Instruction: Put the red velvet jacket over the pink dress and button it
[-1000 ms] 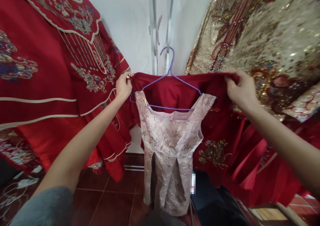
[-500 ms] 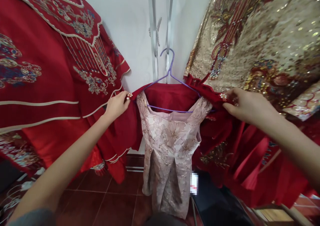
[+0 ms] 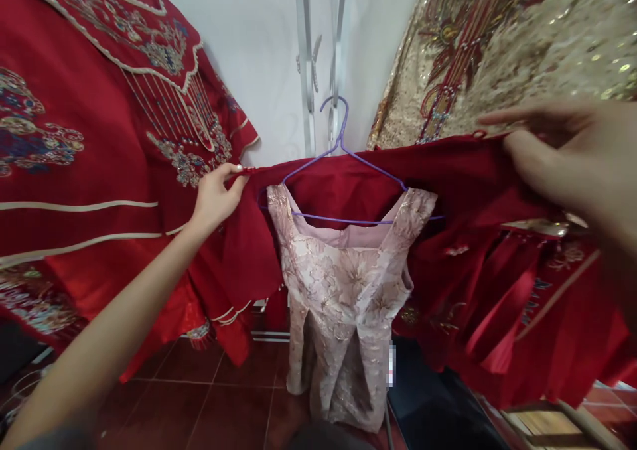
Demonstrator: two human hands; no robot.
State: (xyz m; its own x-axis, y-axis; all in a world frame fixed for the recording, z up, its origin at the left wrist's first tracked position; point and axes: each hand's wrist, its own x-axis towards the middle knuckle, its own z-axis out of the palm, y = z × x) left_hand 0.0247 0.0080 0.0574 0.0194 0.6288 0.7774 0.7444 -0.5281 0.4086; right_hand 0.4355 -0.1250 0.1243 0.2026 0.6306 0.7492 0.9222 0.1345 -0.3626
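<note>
My left hand (image 3: 219,198) pinches a small fastening at the upper left edge of a dark red garment (image 3: 343,178). At its upper right edge, my right hand (image 3: 577,151) is closed on the cloth, close to a small red loop (image 3: 478,135). The garment is stretched wide between both hands, behind a pale pink floral dress (image 3: 343,271). A purple wire hanger (image 3: 340,138) carries the dress by its shoulder straps. The garment's lower part is partly hidden by the dress.
Red embroidered garments (image 3: 99,105) hang at left, and a gold sequined one (image 3: 537,58) hangs at right. Vertical metal rails (image 3: 305,72) run up the white wall (image 3: 249,38). Below are a red tiled floor (image 3: 223,403) and a dark object (image 3: 438,397).
My right hand has moved right, up and closer to me, pulling the garment wider and flatter. My left hand has shifted slightly left and up. The dress has swung a little right.
</note>
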